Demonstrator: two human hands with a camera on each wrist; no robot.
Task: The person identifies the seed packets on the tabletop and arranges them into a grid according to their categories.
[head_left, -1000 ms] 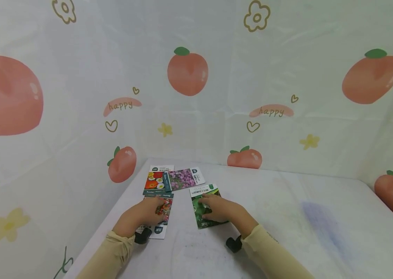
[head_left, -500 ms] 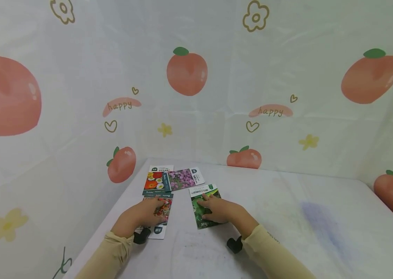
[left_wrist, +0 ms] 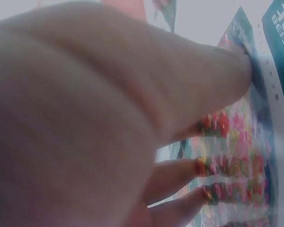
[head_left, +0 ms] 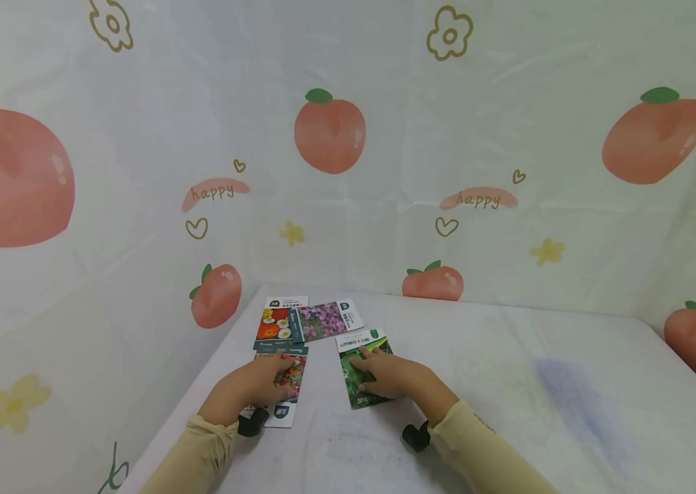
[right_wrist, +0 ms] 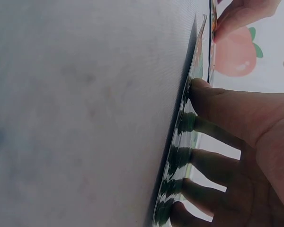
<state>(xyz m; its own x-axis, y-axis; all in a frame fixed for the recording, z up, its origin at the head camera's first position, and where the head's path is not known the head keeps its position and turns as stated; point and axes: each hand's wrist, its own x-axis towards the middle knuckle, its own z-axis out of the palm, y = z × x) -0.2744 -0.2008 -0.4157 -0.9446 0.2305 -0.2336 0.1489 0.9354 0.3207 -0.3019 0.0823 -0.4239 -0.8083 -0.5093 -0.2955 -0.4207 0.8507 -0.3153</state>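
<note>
My left hand (head_left: 253,383) rests on a seed packet with red and mixed flowers (head_left: 291,383); in the left wrist view its thumb and fingertips touch the printed face. Fingers spread, my right hand (head_left: 394,377) lies on a green seed packet (head_left: 353,394) to the right. The right wrist view shows its thumb and fingertips (right_wrist: 199,85) pressing on that packet, which lies nearly flat. Behind them, a seed packet with purple flowers (head_left: 323,321) overlaps one with orange and white flowers (head_left: 270,329). My hands partly cover the two front packets.
The packets lie on a white table (head_left: 478,384) with a bluish stain at the right. A white curtain (head_left: 385,226) printed with peaches hangs behind and on the left. Black wrist-worn pieces (head_left: 253,422) sit below each hand.
The head view has tilted slightly, so everything appears a little lower. Both hands stay on their packets, and the packets have not visibly moved on the table.
</note>
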